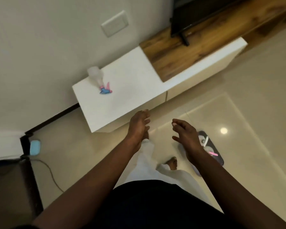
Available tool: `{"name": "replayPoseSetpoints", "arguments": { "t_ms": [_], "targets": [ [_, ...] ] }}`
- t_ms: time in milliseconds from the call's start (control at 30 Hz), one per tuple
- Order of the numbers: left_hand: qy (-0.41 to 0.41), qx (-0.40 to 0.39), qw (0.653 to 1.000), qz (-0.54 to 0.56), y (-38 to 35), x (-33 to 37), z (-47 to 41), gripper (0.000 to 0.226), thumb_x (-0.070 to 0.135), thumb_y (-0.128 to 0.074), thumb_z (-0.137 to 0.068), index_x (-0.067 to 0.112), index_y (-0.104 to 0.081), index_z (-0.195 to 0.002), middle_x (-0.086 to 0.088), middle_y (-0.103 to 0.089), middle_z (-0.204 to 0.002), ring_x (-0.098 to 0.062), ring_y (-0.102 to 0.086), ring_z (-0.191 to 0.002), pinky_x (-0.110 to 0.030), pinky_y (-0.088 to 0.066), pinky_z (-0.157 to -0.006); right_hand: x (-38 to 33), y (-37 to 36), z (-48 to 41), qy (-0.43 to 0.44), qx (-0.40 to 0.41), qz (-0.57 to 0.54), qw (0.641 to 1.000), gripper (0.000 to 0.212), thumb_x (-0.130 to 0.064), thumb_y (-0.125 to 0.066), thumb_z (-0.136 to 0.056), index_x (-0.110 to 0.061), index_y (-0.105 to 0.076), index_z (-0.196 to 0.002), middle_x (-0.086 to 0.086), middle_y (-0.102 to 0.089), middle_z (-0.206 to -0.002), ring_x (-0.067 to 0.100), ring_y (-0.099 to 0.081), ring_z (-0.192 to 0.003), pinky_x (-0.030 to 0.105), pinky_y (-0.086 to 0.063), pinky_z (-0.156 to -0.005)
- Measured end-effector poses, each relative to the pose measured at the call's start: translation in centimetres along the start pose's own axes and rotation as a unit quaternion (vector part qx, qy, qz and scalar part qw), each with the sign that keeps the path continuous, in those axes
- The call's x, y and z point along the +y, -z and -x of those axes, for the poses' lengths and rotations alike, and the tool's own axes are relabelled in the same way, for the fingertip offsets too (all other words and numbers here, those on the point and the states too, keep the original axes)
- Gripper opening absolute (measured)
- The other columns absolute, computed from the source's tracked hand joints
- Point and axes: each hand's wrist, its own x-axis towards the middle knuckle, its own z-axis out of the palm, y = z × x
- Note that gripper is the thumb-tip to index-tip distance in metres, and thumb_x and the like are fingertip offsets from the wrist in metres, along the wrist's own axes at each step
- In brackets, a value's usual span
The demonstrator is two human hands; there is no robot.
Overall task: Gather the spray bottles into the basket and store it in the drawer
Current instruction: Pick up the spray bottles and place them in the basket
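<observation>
Both grips are empty with fingers spread: the left hand (139, 124) and right hand (186, 136) hover just off the white cabinet (122, 103). A clear spray bottle (98, 79) with a blue-pink trigger stands on the cabinet's top near the wall, no label legible. The dark basket (219, 157), holding bottles, sits on the floor (246, 113) before the cabinet.

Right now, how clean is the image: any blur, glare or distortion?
Head view: soft motion blur on the spray bottle and both hands; a round lamp glare on the glossy floor; wide-angle tilt skews the white cabinet.
</observation>
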Motion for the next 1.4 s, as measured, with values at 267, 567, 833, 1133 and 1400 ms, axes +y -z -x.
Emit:
{"name": "replayPoseSetpoints", "arguments": {
  "t_ms": [267,567,833,1133,1400],
  "targets": [
    [0.03,0.104,0.985,0.133,10.2,1.7,-3.3,0.034,0.027,-0.048,-0.106,0.015,-0.065,-0.133,-0.009,-0.068,-0.135,-0.031,-0.063,-0.128,-0.05,-0.048,-0.114,-5.2,-9.8,-3.6,0.019,-0.098,0.103,0.99,0.031,-0.028,-0.065,-0.102,-0.023,-0.069,-0.132,-0.008,-0.069,-0.124,0.009,-0.064,-0.117,0.032,-0.06,-0.09],
    [0.039,0.157,0.967,0.198,20.4,6.0,-10.5,0.032,0.023,-0.049,-0.107,0.015,-0.064,-0.135,-0.009,-0.067,-0.136,-0.03,-0.062,-0.129,-0.05,-0.048,-0.114,-12.0,-21.6,-10.8,0.034,-0.147,0.182,0.972,0.035,-0.027,-0.066,-0.101,-0.023,-0.067,-0.135,-0.008,-0.067,-0.133,0.004,-0.064,-0.117,0.036,-0.06,-0.097],
    [0.036,0.193,0.952,0.236,24.0,9.7,-16.9,0.028,0.026,-0.055,-0.104,0.02,-0.066,-0.129,-0.006,-0.068,-0.134,-0.026,-0.064,-0.125,-0.047,-0.051,-0.111,-17.8,-28.9,-17.2,0.045,-0.2,0.259,0.944,0.037,-0.026,-0.064,-0.102,-0.02,-0.064,-0.139,-0.005,-0.065,-0.136,0.011,-0.064,-0.121,0.037,-0.059,-0.099],
    [0.044,0.27,0.932,0.239,24.4,10.6,-26.9,0.04,0.034,-0.059,-0.103,0.021,-0.06,-0.141,-0.002,-0.063,-0.142,-0.023,-0.057,-0.134,-0.047,-0.043,-0.118,-20.3,-37.4,-26.5,0.061,-0.26,0.376,0.888,0.047,-0.025,-0.068,-0.1,-0.02,-0.057,-0.145,0.001,-0.058,-0.148,0.022,-0.06,-0.13,0.048,-0.048,-0.114],
    [0.061,0.268,0.928,0.252,24.4,9.9,-35.3,0.045,0.033,-0.059,-0.103,0.023,-0.057,-0.146,-0.004,-0.057,-0.15,-0.022,-0.053,-0.139,-0.046,-0.042,-0.12,-18.1,-44.3,-34.3,0.071,-0.279,0.435,0.853,0.065,-0.033,-0.071,-0.097,-0.029,-0.044,-0.156,0.002,-0.045,-0.16,0.02,-0.051,-0.14,0.031,-0.044,-0.108]
  ]
}}
